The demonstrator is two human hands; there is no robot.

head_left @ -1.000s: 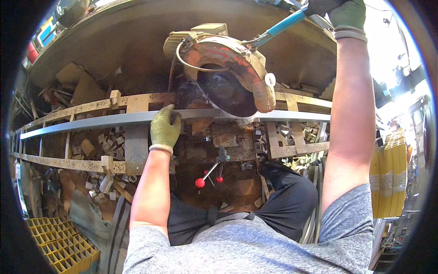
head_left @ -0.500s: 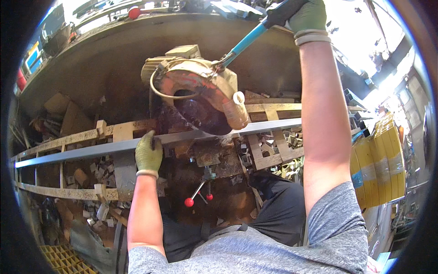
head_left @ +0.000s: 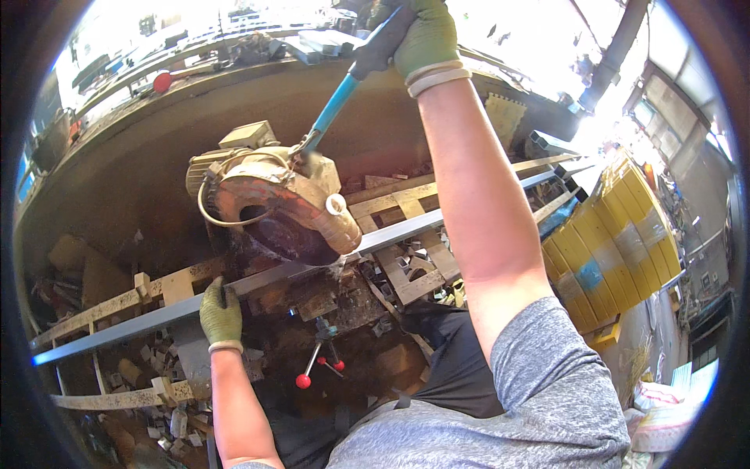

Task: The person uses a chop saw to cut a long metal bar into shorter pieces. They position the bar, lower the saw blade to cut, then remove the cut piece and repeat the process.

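Observation:
A long grey metal bar runs across the work area, rising to the right, beneath a cut-off saw with a rusty, dusty guard. My left hand, in a green work glove, grips the bar left of the saw, its fingers reaching over the far edge. My right hand, gloved too, is raised at the far side and closed round the dark grip of the saw's blue handle. The saw's dark disc is down at the bar; the exact contact is blurred.
Wooden frames lie along the bar, with offcuts scattered between them. Near my legs is a clamp lever with red knobs. A wrapped yellow stack stands at the right. A dark curved panel rises behind the saw.
The whole view has turned, so the saw, bar and both hands appear farther left and the bar slopes more. Both hands keep their grips; the saw stays down at the bar.

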